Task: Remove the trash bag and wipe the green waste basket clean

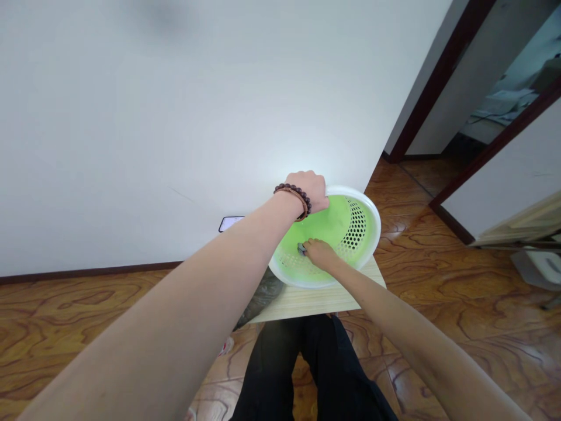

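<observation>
A round plastic basket (377,228), white outside and light green inside with rows of holes, stands tilted on a small pale wooden table (315,299). My left hand (310,188), with a beaded bracelet at the wrist, is closed over the basket's far rim. Inside the basket my right hand (321,254) pinches a small grey piece of cloth (301,249) against the green inner wall. Most of the cloth is hidden by the fingers.
A phone (230,223) with a lit screen lies by the white wall, partly behind my left arm. A dark plastic bag (264,292) rests at the table's left side. To the right are a doorway (438,82) and wood-patterned floor (421,257).
</observation>
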`<state>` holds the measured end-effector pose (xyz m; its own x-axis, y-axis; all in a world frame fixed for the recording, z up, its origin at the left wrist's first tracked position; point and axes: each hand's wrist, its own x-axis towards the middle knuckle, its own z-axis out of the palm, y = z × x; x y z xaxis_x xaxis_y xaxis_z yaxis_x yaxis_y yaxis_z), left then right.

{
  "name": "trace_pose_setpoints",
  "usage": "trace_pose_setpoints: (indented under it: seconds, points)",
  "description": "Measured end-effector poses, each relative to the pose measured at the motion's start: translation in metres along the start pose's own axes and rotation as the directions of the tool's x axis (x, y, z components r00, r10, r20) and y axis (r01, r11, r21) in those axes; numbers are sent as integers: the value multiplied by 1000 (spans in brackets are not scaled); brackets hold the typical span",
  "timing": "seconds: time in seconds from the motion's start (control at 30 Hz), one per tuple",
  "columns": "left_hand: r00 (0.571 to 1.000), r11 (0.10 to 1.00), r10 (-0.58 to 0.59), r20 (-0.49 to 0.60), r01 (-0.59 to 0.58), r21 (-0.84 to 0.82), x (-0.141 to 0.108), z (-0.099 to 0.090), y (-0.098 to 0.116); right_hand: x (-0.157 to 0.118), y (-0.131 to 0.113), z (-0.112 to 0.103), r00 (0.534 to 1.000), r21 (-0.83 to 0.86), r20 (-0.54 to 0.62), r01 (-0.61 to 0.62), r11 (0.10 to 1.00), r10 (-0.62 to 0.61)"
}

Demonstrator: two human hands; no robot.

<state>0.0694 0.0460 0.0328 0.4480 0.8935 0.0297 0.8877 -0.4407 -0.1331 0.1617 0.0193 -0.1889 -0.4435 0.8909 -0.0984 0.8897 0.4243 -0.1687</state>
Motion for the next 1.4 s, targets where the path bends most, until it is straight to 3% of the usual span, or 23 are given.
trace_pose_setpoints:
  seconds: [0.1,0.17,0.33,0.43,0.5,0.7,0.8,0.87,1.0,1.17,1.3,1.4]
  points:
    - [1000,1000,4,-2,-4,-4,0,0,1,11,-13,0,968,95,31,-253,963,251]
    - [1000,1000,2,-1,-2,-4,0,0,1,18,-11,-5,957,159,115,-282,946,266]
    - [1000,1000,2,5,-2,-1,0,0,1,21,11,-14,966,292,257,-52,955,-26]
    - [1000,1000,10,0,-10,-9,1,1,1,18,17,-13,958,315,130,205,927,-256]
    - [1000,1000,11,-1,-11,-17,1,1,1,16,16,-9,948,300,-6,306,904,-319]
    - [1000,998,-16,8,17,-55,0,0,1,-1,8,9,962,437,-141,272,858,-233]
    - [1000,997,-29,-2,28,-68,0,1,1,-10,0,18,960,371,-189,266,890,-208]
    - [999,996,-34,-4,34,-80,1,2,2,-11,-7,21,971,286,-199,186,940,-132]
    - [999,993,-40,13,41,-109,2,4,0,-4,-16,23,987,124,-163,35,992,-14]
    - [1000,988,-16,-15,14,-153,-1,6,-4,2,-17,23,993,74,-117,8,997,1]
    - [998,991,-64,12,65,-115,-5,2,-6,-7,-19,15,995,87,-91,-33,996,41]
    - [993,991,-116,-3,115,-71,-10,-5,-9,-15,-27,5,998,67,-59,21,998,-17]
